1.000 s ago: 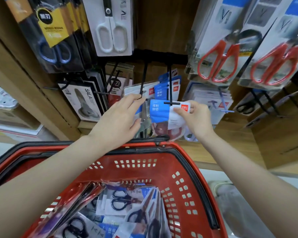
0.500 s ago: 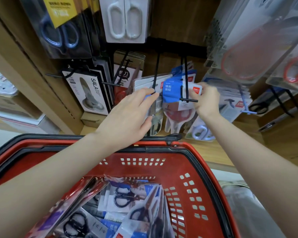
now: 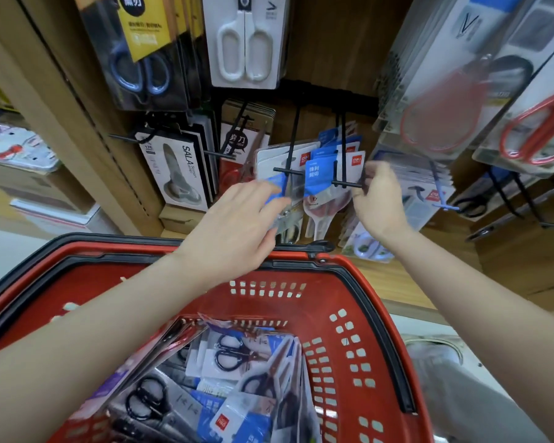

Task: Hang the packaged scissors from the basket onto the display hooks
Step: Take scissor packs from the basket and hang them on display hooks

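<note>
**Scissors pack on the hook, a hand at either side**

Motion blur smears the right hand (image 3: pixel 378 203). Its fingers curl at the tip of the right display hook (image 3: pixel 344 184), but whether they pinch anything cannot be told. The red-handled pack (image 3: pixel 442 116) at one o'clock is also a blur. The top edge of the picture cuts off the upper rows, and both forearms hide parts of the red basket (image 3: pixel 339 302).

White-handled scissors (image 3: pixel 247 39) hang at twelve o'clock and blue-handled scissors (image 3: pixel 138 62) under a yellow card at eleven. A grey "SALA" pack (image 3: pixel 176 167) is at ten and sharper red-handled scissors (image 3: pixel 538 129) at two. The basket fills the frame from six o'clock, with packaged scissors (image 3: pixel 227 359) heaped inside. The left hook (image 3: pixel 288 170), loaded with white-carded packs, stands between the left hand (image 3: pixel 237 225) and the right hook.

The blue-carded scissors pack (image 3: pixel 320 177) hangs at the front of the right hook, just above centre. The right hand is just beside it at its three o'clock. The left hand lies at its eight o'clock, fingers stretched out and touching a blue-cornered pack (image 3: pixel 277 187) on the left hook.
</note>
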A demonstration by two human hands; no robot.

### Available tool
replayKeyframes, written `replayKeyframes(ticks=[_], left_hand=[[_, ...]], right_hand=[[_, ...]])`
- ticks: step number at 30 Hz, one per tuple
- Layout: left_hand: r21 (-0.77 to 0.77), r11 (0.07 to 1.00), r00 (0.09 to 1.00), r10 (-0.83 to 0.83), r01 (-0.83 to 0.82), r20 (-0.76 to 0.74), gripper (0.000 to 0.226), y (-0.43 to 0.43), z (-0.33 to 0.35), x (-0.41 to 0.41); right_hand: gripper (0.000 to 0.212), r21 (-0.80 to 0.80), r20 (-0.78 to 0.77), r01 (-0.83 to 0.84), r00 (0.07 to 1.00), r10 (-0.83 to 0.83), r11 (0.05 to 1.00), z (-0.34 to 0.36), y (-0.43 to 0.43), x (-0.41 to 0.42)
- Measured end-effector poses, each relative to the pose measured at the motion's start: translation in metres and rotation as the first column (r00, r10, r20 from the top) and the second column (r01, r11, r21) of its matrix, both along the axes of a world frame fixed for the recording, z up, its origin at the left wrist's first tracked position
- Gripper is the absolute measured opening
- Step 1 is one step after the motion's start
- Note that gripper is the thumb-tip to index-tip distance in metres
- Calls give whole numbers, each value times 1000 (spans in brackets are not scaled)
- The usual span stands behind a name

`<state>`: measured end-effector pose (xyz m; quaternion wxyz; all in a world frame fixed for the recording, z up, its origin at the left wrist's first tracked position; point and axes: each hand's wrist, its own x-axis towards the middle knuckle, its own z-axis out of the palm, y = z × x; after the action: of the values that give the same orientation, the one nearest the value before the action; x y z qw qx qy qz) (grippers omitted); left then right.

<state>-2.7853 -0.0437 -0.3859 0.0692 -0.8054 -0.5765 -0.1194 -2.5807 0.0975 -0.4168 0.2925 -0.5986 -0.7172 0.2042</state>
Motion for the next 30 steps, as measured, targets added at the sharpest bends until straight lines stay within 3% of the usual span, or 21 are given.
replayKeyframes(ticks=[7, 10, 13, 16, 18, 20, 22, 26, 28, 30], left_hand=[[-66, 998, 999, 13, -16, -39, 29, -90, -35, -5], [-217, 975, 998, 47, -55, -40, 25, -132, -66, -12], [-426, 897, 993, 107, -115, -41, 26, -167, -103, -20], [-577, 802, 981, 192, -153, 6, 32, -188, -135, -22], [-709, 686, 973, 230, -163, -1, 41, -194, -155, -20], [-825, 545, 967, 256, -151, -8, 48, -194, -171, -14], [-878, 460, 953, 303, -136, 11, 51, -191, -183, -7], [-940, 315, 856, 515, -133, 51, 43, -182, -202, 10], [-964, 251, 760, 642, -85, 100, 38, -181, -210, 19], [-963, 262, 672, 724, -56, 158, 21, -182, -217, 27]], right_hand=[[16, 243, 285, -217, 948, 145, 945, 14, -106, 22], [15, 196, 320, -339, 909, 267, 920, 6, -149, 21], [18, 44, 340, -476, 834, 434, 879, -16, -183, 12], [28, -260, 304, -522, 754, 582, 812, -46, -204, -5], [35, -439, 282, -472, 735, 616, 764, -75, -212, -14], [39, -578, 244, -378, 766, 595, 724, -102, -218, -18], [44, -697, 220, -276, 796, 564, 662, -124, -224, -19], [51, -844, 168, -147, 840, 516, 515, -150, -238, -13], [59, -875, 152, -111, 861, 486, 471, -161, -247, -10], [71, -878, 166, -96, 859, 485, 470, -170, -254, -7]])
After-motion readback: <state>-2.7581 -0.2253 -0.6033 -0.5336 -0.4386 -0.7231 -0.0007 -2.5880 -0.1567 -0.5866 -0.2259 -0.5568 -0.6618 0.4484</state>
